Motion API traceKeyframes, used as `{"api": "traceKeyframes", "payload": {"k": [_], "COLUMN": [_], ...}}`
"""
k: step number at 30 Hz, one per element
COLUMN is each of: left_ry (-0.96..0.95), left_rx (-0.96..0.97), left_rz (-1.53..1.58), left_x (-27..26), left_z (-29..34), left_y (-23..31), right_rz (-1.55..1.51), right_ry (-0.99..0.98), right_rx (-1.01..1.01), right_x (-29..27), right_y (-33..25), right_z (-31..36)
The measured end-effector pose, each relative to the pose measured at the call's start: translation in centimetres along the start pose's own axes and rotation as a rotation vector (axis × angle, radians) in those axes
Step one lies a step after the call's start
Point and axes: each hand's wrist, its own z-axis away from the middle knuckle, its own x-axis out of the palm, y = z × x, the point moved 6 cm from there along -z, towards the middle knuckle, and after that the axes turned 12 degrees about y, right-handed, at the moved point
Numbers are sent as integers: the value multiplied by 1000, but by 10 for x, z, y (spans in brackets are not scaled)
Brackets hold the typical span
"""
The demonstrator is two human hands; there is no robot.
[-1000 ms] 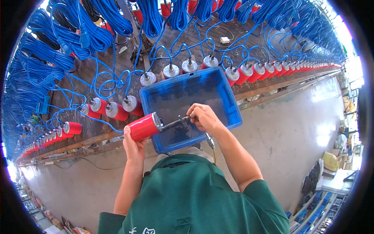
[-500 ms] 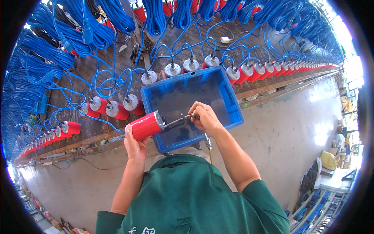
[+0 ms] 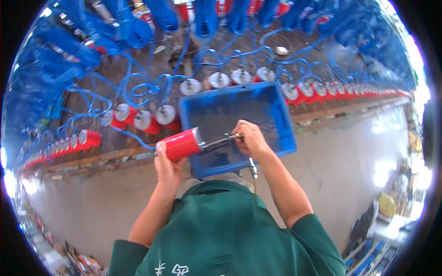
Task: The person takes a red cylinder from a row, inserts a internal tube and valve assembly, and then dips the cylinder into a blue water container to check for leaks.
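Observation:
A red cylinder with a silver end cap (image 3: 183, 143) lies nearly level over the near left part of a blue plastic crate (image 3: 291, 133). My left hand (image 3: 168, 165) is closed around its left end. My right hand (image 3: 251, 139) grips a slim metal air-gun-like tool (image 3: 220, 142), whose long thin shaft reaches left to the cylinder's capped end. Whether the tip touches the cap or enters it is too blurred to tell. Below my right hand hangs a metal hose fitting (image 3: 252, 168).
On the brown bench (image 3: 117, 154) stand several more red cylinders (image 3: 146, 122) in a long row, joined to blue cables (image 3: 138, 87). Thick coils of blue cable (image 3: 205, 18) line the back. A grey floor (image 3: 331, 152) lies beyond the bench's near edge.
The whole view has shifted slightly and blurred, so bench, crate and hands sit further right. Both hands keep their hold on the red cylinder and the metal tool.

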Motion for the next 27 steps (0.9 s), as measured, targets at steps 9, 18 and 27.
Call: {"api": "traceKeyframes", "payload": {"k": [9,18,27], "left_ry": [-67,-60,-143], "left_rx": [1,553,19], "left_rz": [-4,-158,-204], "left_x": [10,58,136], "left_z": [3,84,49], "left_y": [5,60,-55], "right_rz": [78,237,760], "right_ry": [-75,354,506], "right_rx": [61,-609,-63], "right_x": [-35,-201,-401], "right_y": [-10,-166,4], "right_z": [4,80,-2]}}
